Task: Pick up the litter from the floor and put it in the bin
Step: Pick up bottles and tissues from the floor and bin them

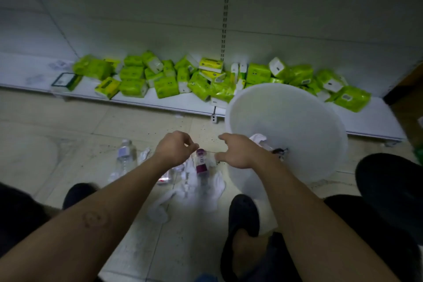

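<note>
White bin (pixel 297 119) on the floor (pixel 68 144), wide mouth facing up. Inside the bin, low on its left side: a white paper lump (pixel 258 138) and a small dark bit (pixel 280 151).

Just left of the bin, up above the floor: two bare hands. Right hand (pixel 238 152) nearest the bin, in front of its left rim, thumb and fingers bent and spread apart. Left hand (pixel 175 149) a bit further left of the bin, fingers curled in, thumb and finger pinched on a thin string (pixel 211 151). String pulled straight from the left hand toward the right hand. Cannot tell if the right hand grips the other end.

Litter on the floor left of the bin, under the hands. Closest to the bin: a small purple bottle (pixel 202 163). White papers (pixel 194 188) all around it and touching it. Further left of the bin: a see-through thing (pixel 166 177) with a red bit, too blurred to name. Farthest left of the bin: a clear bottle (pixel 125 155) beside one more scrap of paper.

Behind the bin: a low white shelf (pixel 137 98) with a messy heap of green packs (pixel 164 86).

On the near side of the bin, just beside it: a black shoe (pixel 243 215). Well left of the bin: the other black shoe (pixel 77 192).
</note>
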